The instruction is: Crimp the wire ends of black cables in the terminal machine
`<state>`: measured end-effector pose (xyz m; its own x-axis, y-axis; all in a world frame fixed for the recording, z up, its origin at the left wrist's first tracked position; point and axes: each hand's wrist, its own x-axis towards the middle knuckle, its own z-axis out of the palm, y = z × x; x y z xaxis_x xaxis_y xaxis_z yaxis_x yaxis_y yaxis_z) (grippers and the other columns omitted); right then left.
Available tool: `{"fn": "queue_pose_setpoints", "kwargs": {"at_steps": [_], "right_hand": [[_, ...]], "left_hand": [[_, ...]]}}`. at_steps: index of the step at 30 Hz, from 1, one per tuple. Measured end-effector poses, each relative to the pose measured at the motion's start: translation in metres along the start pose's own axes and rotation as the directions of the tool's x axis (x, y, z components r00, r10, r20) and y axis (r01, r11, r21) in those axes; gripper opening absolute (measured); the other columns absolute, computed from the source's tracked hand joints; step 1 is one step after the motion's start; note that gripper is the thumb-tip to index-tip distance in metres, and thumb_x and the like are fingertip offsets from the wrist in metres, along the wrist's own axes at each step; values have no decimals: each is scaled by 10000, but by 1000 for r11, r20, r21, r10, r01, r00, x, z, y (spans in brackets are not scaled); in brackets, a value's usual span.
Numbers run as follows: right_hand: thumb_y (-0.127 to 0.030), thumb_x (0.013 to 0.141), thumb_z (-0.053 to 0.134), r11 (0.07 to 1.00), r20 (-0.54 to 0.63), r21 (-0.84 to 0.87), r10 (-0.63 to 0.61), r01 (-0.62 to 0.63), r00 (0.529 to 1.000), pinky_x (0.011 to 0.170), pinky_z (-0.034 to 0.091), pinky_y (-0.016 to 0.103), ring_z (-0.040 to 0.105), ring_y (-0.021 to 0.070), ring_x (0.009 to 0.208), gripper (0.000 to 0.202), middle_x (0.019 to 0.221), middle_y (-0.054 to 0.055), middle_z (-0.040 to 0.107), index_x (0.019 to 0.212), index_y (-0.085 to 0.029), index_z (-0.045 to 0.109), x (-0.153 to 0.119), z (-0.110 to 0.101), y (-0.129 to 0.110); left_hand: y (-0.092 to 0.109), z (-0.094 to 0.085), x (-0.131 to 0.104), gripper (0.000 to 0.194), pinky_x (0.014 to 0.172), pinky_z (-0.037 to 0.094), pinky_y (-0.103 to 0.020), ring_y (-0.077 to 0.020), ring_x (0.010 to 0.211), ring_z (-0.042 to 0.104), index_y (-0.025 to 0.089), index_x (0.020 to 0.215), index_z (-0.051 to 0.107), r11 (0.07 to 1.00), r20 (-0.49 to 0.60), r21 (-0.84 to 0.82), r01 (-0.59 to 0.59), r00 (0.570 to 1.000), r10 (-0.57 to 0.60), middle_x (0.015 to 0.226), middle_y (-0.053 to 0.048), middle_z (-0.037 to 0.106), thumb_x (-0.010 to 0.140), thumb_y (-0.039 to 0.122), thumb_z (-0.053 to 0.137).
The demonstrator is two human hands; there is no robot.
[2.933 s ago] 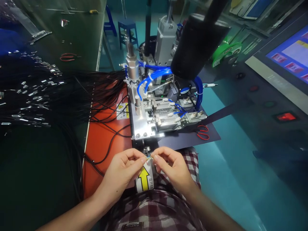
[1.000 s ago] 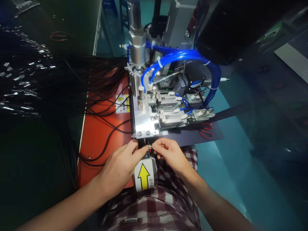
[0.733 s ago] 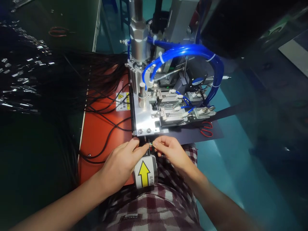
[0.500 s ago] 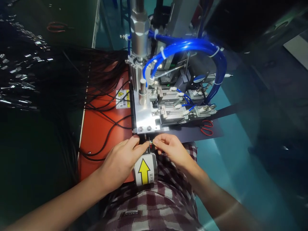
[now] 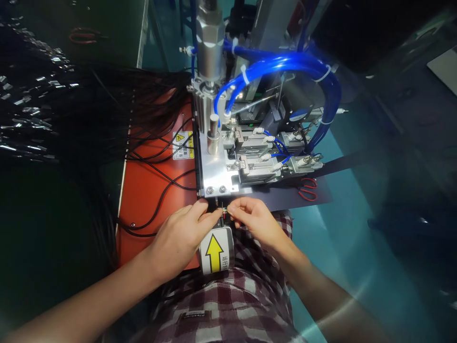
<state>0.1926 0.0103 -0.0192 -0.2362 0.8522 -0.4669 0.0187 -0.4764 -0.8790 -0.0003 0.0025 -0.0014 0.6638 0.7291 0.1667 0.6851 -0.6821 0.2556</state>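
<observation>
Thin coloured wires [image 5: 224, 212], with red and green showing, lie in the small gap between my hands, just below the machine's front plate. My left hand [image 5: 178, 234] is closed, palm down, its thumb tip pressed at the left end of these wires; the curled fingers are partly hidden. From the right, my right hand [image 5: 255, 220] pinches the wires between thumb and forefinger, the other fingers curled under. A black cable [image 5: 143, 235] runs over the orange surface to the edge of my left hand. Directly below the fingertips is a white label with a yellow arrow [image 5: 214, 252].
The metal machine [image 5: 214, 169] with cylinders stands right ahead, blue air hoses [image 5: 285, 62] looping over it. Red-handled pliers or cutters [image 5: 307, 189] lie at right. Many black cables [image 5: 157, 90] cross the orange base [image 5: 160, 200]. Another red-handled tool [image 5: 84, 35] lies far left.
The view has shifted slightly, so the machine sits a little further right. Both hands keep the same hold and place at the wires.
</observation>
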Motion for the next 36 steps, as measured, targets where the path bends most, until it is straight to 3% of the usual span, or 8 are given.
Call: {"fn": "queue_pose_setpoints", "kwargs": {"at_steps": [14,27,36], "right_hand": [[-386,755,614,999,48,-50,4,-2,999,479,333,239,441,93,478,259,564,-40,499,661,-153,550,2,-3,-4],[-306,841,552,954,-75,-242,-200,177,977,529,364,256,442,127,554,164,627,-15,514,744,-174,560,-5,3,9],[-310,810,568,983,-81,-162,-100,86,992,515,367,252,449,122,536,165,587,-26,499,729,-167,557,-6,5,1]], "left_hand": [[-2,0,1,338,528,410,-247,-145,585,454,158,1139,593,996,-6,67,-57,998,58,749,-34,486,919,136,337],[-2,0,1,330,532,412,-256,-152,593,466,150,1139,595,997,-15,54,-61,998,62,750,-39,496,914,135,354],[-1,-1,0,326,525,390,-242,-138,576,450,169,1142,591,992,-16,115,-59,998,62,719,-23,483,923,135,352]]}}
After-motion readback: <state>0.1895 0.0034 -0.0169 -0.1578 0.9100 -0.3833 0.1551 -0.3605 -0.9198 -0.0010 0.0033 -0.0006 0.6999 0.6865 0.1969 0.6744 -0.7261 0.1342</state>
